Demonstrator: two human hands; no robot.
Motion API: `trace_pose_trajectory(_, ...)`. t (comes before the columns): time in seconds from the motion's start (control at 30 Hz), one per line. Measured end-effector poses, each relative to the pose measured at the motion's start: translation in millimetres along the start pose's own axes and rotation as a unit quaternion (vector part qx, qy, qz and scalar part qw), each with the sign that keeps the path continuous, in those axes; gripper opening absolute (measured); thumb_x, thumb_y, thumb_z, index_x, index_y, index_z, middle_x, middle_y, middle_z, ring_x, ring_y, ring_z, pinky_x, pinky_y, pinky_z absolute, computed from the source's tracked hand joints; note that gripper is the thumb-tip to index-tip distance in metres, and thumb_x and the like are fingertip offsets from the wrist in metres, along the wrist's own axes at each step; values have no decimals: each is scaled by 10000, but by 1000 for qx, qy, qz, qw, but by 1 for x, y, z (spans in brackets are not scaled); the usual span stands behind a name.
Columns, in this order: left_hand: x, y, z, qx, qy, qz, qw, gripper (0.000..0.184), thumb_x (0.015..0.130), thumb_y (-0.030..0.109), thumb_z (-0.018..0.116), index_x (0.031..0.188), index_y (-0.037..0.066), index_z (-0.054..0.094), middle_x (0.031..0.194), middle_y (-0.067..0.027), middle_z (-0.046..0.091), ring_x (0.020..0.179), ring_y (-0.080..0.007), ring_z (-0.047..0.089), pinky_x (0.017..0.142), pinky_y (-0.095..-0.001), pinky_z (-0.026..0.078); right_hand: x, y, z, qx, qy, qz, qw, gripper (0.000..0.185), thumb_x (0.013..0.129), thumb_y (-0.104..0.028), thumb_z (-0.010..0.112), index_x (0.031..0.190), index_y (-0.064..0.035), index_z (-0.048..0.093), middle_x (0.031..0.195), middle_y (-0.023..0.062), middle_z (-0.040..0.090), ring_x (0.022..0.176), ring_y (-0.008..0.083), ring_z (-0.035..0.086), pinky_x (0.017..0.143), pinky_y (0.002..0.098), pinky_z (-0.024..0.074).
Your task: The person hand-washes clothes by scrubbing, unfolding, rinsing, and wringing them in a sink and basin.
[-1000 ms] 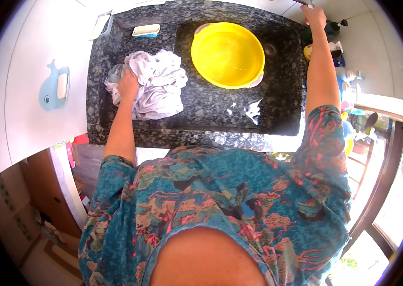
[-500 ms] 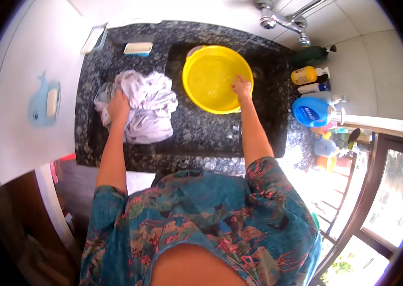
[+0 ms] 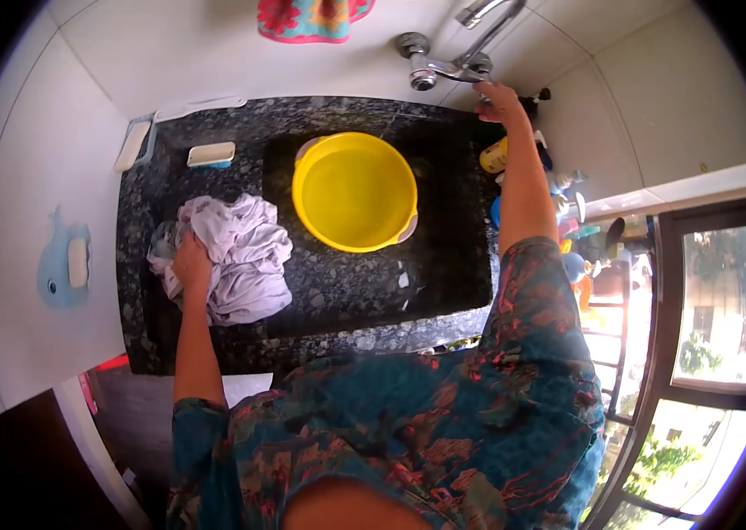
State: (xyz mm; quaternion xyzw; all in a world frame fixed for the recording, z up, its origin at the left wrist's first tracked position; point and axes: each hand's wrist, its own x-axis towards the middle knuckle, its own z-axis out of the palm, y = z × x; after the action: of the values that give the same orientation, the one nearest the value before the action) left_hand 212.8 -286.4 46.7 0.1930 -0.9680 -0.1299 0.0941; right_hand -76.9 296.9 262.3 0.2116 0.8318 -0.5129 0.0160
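A crumpled pale lilac cloth (image 3: 245,256) is heaped on the left part of the dark granite sink. My left hand (image 3: 191,263) grips its left side, the fingertips partly buried in the folds. At the upper right, my right hand (image 3: 502,103) is at the right knob of the chrome wall tap (image 3: 454,71), fingers curled over it and mostly covering it. Between the two hands a yellow basin (image 3: 355,190) stands in the sink bowl, with what looks like clear water in it.
A scrubbing brush (image 3: 211,155) lies on the ledge behind the cloth. Soap sits in a dish (image 3: 136,146) in the corner and in a blue whale holder (image 3: 64,265) on the left wall. Bottles (image 3: 495,156) line the right edge, under my right forearm. A colourful towel (image 3: 316,19) hangs above.
My right hand has left the yellow basin and moved up and right to the tap knob. The left hand remains on the cloth. The view has shifted towards the back wall.
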Motion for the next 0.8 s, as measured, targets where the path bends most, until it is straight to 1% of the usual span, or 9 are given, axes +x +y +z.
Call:
trace_pose_trajectory(0.03,0,-1,2,5,-1,-7,1000,267,946,297,405,977,55,513,811,-219,650,766,-422,620,646,-539,457,11,3,5,116,-66,45,990,370,702,-166,733,1006,-16,586,752,103,614,592,201,622,514,353,555)
trace_pose_trajectory(0.07,4,-1,3,9,-2,-9,1000,266,945,297,405,975,54,510,811,-221,649,766,-424,619,645,-539,456,21,9,7,111,-34,-2,993,191,713,-111,704,838,-23,589,684,75,600,529,171,598,452,292,514)
trace_pose_trajectory(0.13,5,-1,2,16,-12,-13,1000,265,944,300,406,973,56,506,808,-222,647,764,-427,618,641,-539,456,2,2,9,59,-11,-25,998,160,718,-170,705,777,-45,625,659,53,589,526,144,560,421,257,461)
trace_pose_trajectory(0.23,5,-1,3,25,-18,-9,999,263,944,302,407,974,59,506,802,-221,645,760,-427,619,639,-537,456,-2,5,13,76,17,-63,995,146,711,-156,692,744,-30,627,635,54,581,463,124,509,379,238,401)
trace_pose_trajectory(0.33,5,-7,9,26,-9,-5,1000,260,944,299,410,973,60,508,793,-218,645,750,-423,620,638,-536,457,-8,2,15,36,32,-90,995,145,697,-149,676,711,-14,625,593,49,563,446,118,503,375,239,400)
trace_pose_trajectory(0.43,6,-5,10,25,-8,-5,1000,256,944,293,410,970,59,509,788,-215,646,743,-420,621,639,-534,458,-4,4,14,-39,57,-117,991,185,659,-180,671,700,-4,634,545,51,569,468,114,538,415,253,448)
trace_pose_trajectory(0.63,4,3,-1,30,-19,-12,999,273,948,307,396,977,60,510,797,-221,646,760,-423,619,651,-535,453,-9,1,17,-54,84,-118,988,194,651,-195,667,696,-10,626,535,45,566,474,115,545,432,255,459)
trace_pose_trajectory(0.73,5,-2,3,15,-9,-2,1000,290,947,322,389,983,60,508,806,-220,647,773,-426,617,660,-538,448,-3,4,16,-40,69,-132,988,183,655,-185,662,691,-11,618,532,48,560,459,119,533,423,257,451)
trace_pose_trajectory(0.8,6,-7,11,9,-1,4,1000,299,946,332,386,985,61,507,811,-218,649,780,-427,615,664,-540,446,-5,5,16,29,50,-139,989,171,656,-137,649,714,15,596,502,54,516,413,127,481,378,269,388)
